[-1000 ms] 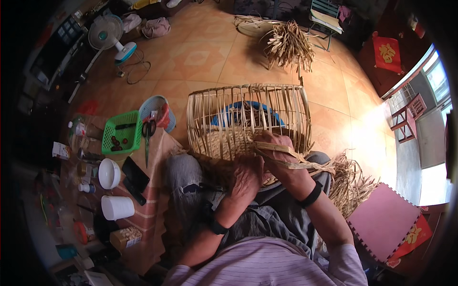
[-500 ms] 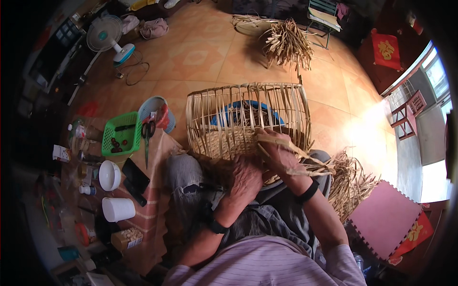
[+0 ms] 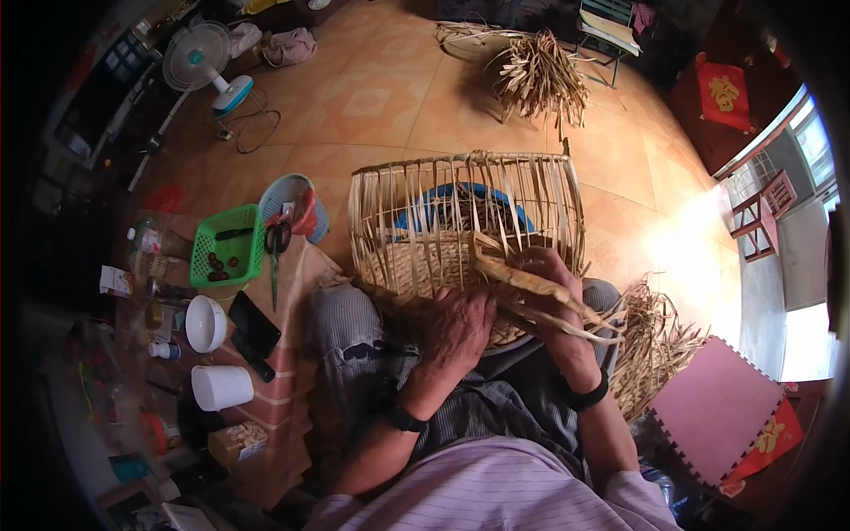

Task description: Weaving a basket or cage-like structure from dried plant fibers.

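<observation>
A partly woven straw basket (image 3: 414, 265) rests across my lap, its upper frame strung with spaced upright strands and its near part densely woven. On the near edge my left hand (image 3: 458, 329) is closed, pressing the weave, its fingertips partly hidden. Just to the right, my right hand (image 3: 556, 292) has curled fingers around loose straw strips (image 3: 536, 281); the exact pinch is hidden behind a wide strip. These strips run from the weave across that hand toward my right knee. Through the strands a blue basin (image 3: 443, 196) with straw pieces shows beyond the basket.
Left stands a cloth-covered table (image 3: 288, 389) with a green basket (image 3: 252, 257), scissors (image 3: 277, 257), a white bowl (image 3: 205, 324) and a white cup (image 3: 221, 388). Straw bundles lie right (image 3: 660, 341) and far (image 3: 542, 80). A fan (image 3: 197, 57) stands far left, a pink mat (image 3: 715, 411) right.
My right hand has shifted right and slightly away from my left hand, and its fingers now sit behind the wide strip. The left hand stays on the near edge.
</observation>
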`<state>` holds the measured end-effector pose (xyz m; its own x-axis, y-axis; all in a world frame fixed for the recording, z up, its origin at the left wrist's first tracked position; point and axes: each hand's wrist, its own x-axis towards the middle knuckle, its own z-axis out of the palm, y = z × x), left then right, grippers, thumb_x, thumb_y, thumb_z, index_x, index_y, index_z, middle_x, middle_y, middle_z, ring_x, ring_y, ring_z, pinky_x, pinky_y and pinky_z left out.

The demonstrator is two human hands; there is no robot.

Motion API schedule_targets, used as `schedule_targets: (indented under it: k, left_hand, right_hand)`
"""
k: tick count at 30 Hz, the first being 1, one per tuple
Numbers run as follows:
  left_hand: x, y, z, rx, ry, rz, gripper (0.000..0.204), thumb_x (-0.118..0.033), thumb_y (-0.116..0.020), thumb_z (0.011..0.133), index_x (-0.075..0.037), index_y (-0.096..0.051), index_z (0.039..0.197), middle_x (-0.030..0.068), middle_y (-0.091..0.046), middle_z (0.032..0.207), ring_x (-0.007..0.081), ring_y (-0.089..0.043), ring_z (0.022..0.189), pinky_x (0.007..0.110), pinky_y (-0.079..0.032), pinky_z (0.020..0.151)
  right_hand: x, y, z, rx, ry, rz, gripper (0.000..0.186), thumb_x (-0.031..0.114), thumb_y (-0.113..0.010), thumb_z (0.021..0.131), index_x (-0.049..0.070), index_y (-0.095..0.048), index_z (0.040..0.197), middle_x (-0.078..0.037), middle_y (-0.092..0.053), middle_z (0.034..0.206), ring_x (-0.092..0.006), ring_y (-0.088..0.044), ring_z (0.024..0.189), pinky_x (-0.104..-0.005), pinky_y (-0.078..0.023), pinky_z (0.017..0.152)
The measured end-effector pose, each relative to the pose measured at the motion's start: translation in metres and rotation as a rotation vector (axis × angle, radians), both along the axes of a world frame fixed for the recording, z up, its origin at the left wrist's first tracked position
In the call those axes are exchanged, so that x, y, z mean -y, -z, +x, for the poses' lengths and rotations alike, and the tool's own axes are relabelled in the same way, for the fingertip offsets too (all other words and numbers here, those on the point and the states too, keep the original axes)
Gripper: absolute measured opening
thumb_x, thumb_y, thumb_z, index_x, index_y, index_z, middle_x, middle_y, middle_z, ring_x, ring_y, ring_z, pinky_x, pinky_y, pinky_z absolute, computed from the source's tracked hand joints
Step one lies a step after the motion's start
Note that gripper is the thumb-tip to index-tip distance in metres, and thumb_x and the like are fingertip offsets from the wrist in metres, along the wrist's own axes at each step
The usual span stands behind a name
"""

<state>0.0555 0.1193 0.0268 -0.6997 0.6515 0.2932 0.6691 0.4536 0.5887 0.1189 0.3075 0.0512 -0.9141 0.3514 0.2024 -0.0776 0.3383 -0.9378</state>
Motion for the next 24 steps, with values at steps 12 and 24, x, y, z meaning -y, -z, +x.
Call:
schedule_targets:
  k: [12,24]
  left_hand:
    - [-0.011,-0.003,0.005,0.186,-0.16,-0.054,0.026,-0.026,-0.059,0.115,-0.005,-0.073,0.107,0.0262,-0.073,0.092,0.0498,-0.071,0.093,0.059,-0.055,0.084]
    - [-0.002,-0.009,-0.013,0.105,0.072,-0.055,0.016,-0.014,-0.071,0.106,-0.001,-0.07,0.116,0.0231,-0.075,0.104,0.0445,-0.074,0.098,0.048,-0.06,0.085]
  right_hand:
    - [-0.028,-0.009,-0.007,-0.093,0.033,-0.842,0.041,0.003,-0.089,0.094,0.007,-0.068,0.128,-0.001,-0.081,0.096,-0.0119,-0.076,0.075,-0.0229,-0.056,0.063]
    - [-0.011,-0.009,0.057,0.299,-0.084,0.246,0.058,0.015,-0.093,0.09,0.006,-0.06,0.136,-0.013,-0.074,0.081,-0.0206,-0.073,0.073,-0.0393,-0.054,0.065]
